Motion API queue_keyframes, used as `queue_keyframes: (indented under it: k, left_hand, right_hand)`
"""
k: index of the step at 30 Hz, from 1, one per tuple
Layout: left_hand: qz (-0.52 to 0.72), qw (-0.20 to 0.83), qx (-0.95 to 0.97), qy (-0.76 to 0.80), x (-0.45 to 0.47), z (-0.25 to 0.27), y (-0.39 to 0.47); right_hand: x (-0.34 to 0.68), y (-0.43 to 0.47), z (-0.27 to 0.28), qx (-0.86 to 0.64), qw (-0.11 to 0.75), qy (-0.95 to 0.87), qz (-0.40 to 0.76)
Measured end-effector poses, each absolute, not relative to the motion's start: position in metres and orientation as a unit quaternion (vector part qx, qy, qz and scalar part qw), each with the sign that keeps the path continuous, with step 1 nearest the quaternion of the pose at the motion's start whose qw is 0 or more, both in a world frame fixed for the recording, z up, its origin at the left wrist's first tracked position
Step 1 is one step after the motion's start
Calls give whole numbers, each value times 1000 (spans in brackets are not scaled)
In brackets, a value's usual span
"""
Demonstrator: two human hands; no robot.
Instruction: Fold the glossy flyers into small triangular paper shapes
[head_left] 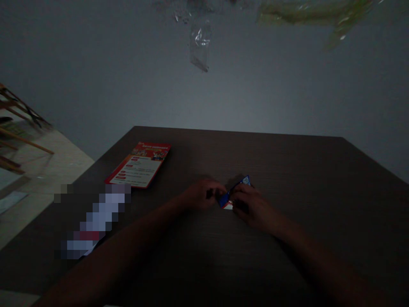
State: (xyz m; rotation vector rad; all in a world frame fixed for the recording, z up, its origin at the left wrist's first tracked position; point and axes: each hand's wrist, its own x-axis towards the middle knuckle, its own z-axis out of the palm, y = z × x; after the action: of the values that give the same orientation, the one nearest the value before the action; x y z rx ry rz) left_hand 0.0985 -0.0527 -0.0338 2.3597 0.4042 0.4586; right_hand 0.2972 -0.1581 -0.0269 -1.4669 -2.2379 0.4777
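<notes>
- The place was indoors, dim and plain, more domestic than industrial; whether home or office could not be told.
- A smooth grey wall (128,76) stood behind the wood-grained table (287,170).
- Clear plastic (200,42) and yellowish film (294,15) clung to the wall above the table.
- Pale flooring (68,157) and slender wooden furniture (11,165) showed left of the table.

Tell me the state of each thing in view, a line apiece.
Blue packet, in the right fingers; whether open, unclear.
Right hand, fingers bent onto the packet.
Left hand, fingers curled at the packet's left end.
Red printed card, lying flat, printed side up.
Clear plastic, crumpled, hanging.
Yellow strip, wrinkled.
Pixelated item, too obscured to tell.
</notes>
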Motion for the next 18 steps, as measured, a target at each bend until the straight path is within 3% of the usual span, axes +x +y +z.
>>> queue_keyframes:
  k: [8,18]
  left_hand:
    - [160,150,971,92,97,-28,-57]
    - [126,135,982,48,101,-20,-68]
  right_hand:
    - [302,-156,-27,-504,198,-827,150]
    - [300,-156,-29,-517,204,-818,147]
